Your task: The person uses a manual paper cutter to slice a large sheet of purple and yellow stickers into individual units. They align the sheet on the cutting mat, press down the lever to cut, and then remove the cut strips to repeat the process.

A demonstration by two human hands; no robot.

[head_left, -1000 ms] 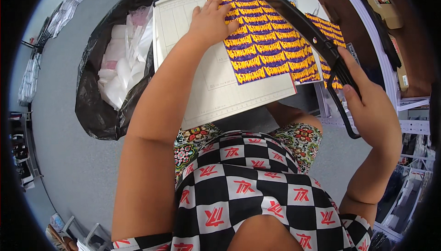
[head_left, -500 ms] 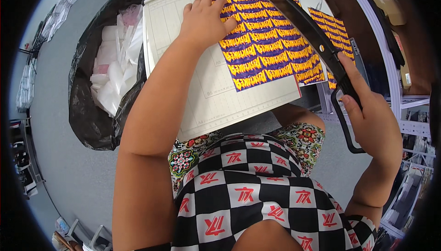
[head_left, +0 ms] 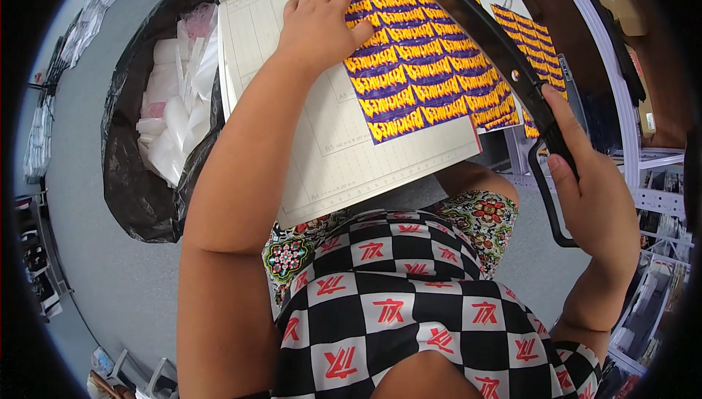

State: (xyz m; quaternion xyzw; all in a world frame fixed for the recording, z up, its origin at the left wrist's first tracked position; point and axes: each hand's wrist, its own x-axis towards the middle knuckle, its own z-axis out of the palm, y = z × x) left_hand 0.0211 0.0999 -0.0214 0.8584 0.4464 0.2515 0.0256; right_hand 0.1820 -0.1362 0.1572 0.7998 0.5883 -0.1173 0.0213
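A sheet of purple and yellow printed stickers [head_left: 420, 70] lies on the cream board of a guillotine paper cutter [head_left: 307, 165]. My left hand [head_left: 322, 26] rests on the sheet's upper left part, its fingers spread and pressing down. My right hand [head_left: 592, 187] is wrapped round the black handle of the cutter's long blade arm [head_left: 504, 55]. The arm lies slantwise across the sheet, which shows partly on both sides of it. Another piece with the same print [head_left: 530, 48] sits to the right of the arm, on a white surface.
A black rubbish bag [head_left: 135, 187] full of white scraps [head_left: 179, 114] stands on the floor to the left of the cutter. At the right are a pale metal shelf frame [head_left: 662, 202] and cardboard boxes [head_left: 621, 12]. Stacked goods line the far left edge.
The view has shifted slightly, so the cutter and bag appear a little further left. Both hands keep their holds, and the blade arm looks nearly unchanged.
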